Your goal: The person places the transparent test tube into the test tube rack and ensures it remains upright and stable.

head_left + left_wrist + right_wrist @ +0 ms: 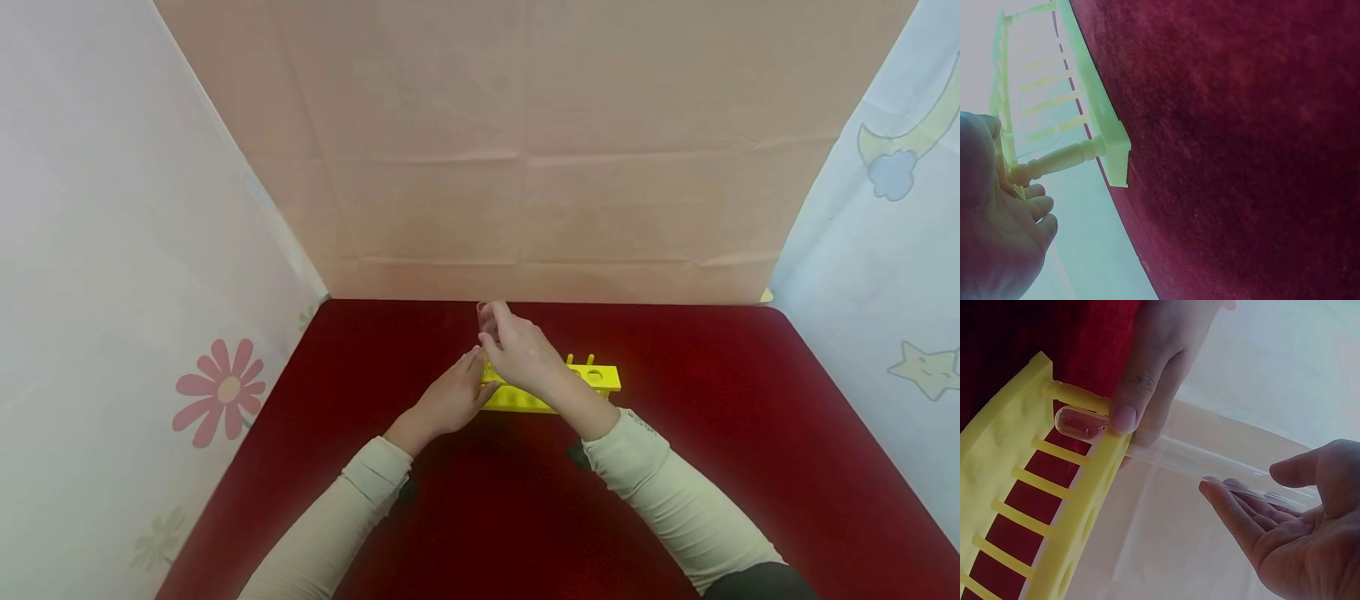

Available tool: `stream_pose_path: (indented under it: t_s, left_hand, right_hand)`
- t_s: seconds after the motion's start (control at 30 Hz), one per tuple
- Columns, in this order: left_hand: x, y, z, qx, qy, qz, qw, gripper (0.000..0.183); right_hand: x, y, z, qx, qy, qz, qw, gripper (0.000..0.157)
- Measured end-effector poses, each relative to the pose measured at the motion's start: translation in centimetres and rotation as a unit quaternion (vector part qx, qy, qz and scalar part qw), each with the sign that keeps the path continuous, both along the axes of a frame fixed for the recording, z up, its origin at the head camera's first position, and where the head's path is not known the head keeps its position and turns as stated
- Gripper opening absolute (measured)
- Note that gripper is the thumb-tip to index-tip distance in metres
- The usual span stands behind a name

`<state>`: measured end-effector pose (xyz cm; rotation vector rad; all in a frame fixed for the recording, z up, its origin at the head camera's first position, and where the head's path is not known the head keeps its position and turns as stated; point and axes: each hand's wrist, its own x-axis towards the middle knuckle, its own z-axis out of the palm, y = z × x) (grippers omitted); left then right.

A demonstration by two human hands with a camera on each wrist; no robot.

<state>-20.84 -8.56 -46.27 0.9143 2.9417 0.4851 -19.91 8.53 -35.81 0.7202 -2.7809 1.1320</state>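
Observation:
A yellow test tube rack [517, 400] stands on the red cloth, with a row of round holes along its top. My left hand [453, 392] holds the rack's left end, its thumb lying on the top plate in the right wrist view. Through an end hole runs a clear glass test tube [1172, 459], its rounded bottom close to the rack's base. My right hand [1310, 531] is around the tube's upper part, thumb on one side and curved fingers on the other. How firmly it holds the glass is hard to see.
Red cloth [495, 517] covers the table around the rack. A tan backdrop [525, 208] rises behind it. Pale printed sheets hang at the left [112, 275] and right [885, 275]. Thin yellow pegs [590, 360] stick up along the rack's rear.

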Motion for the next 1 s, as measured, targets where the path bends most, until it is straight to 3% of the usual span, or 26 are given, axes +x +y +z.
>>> stream_pose_path:
  t_s: [1.0]
  left_hand:
    - [-0.1, -0.1, -0.2, 0.006, -0.009, -0.004, 0.9999, 0.072]
  right_hand:
    - [-0.1, -0.2, -1.4, 0.015, 0.016, -0.009, 1.000, 0.031]
